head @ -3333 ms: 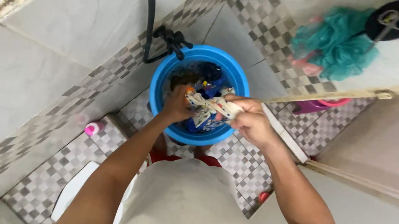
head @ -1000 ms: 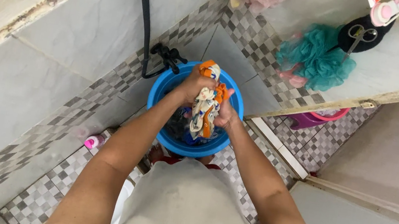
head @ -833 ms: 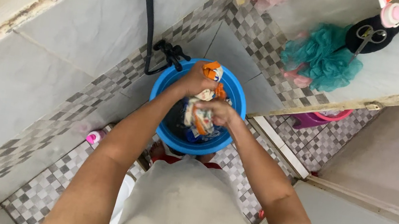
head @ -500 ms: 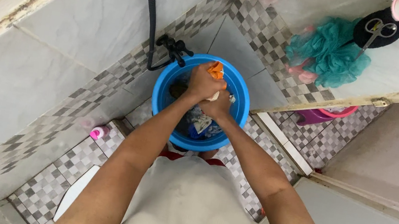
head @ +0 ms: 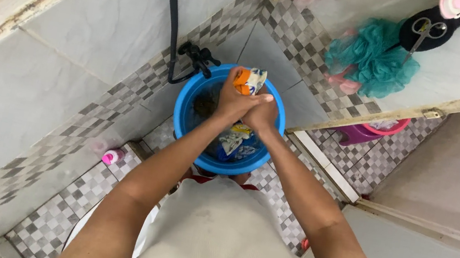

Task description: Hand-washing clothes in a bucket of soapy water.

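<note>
Both my hands are raised together above a blue bucket [head: 189, 117] that stands on the checked tile floor. My left hand [head: 235, 100] and my right hand [head: 261, 115] are clasped around a wet, patterned cloth [head: 249, 80] in orange, white and blue. Its top end sticks out above my fingers and the rest hangs down into the bucket. More wet cloth lies in the water at the bottom of the bucket [head: 234, 142].
A black hose and tap [head: 195, 55] sit on the wall just behind the bucket. A small pink bottle [head: 109, 157] stands on the floor at left. A teal net sponge [head: 373, 56], scissors [head: 422, 30] and a pink cloth hang on the wall. A pink basin [head: 373, 131] lies at right.
My hands have come together and closed tightly round the cloth, lifting it a little higher over the bucket. Earlier the cloth was spread out between them.
</note>
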